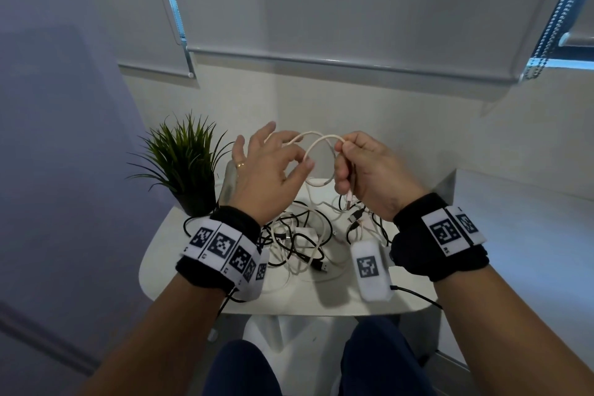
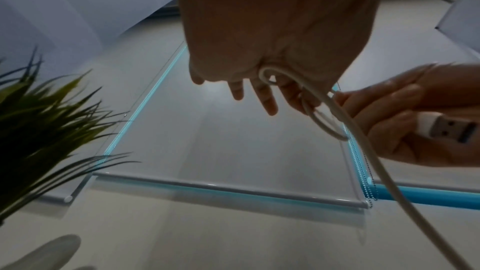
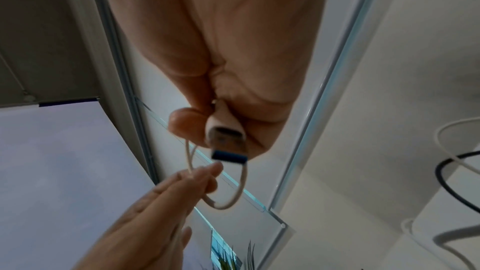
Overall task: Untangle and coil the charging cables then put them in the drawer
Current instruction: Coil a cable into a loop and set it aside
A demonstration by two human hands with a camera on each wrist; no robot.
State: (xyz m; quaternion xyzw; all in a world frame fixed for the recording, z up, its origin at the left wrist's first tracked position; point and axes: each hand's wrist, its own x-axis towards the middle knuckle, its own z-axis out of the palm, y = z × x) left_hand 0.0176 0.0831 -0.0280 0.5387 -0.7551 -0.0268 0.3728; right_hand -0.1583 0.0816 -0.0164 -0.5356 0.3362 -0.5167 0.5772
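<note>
My right hand [image 1: 369, 170] grips the white cable [image 1: 316, 143] near its plug, raised above the tangle [image 1: 299, 241] at six o'clock, my left hand [image 1: 266, 170] spread with a loop over it; light, limp, best held by the plug.

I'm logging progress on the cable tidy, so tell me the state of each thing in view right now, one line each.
White cable: lifted off the table, partly looped between both hands.
USB plug: sticking out of the right fist.
Right hand: grips the white cable.
Left hand: fingers spread, cable loop round them.
Cable pile: tangled on the white table.
Potted plant: upright.
</note>
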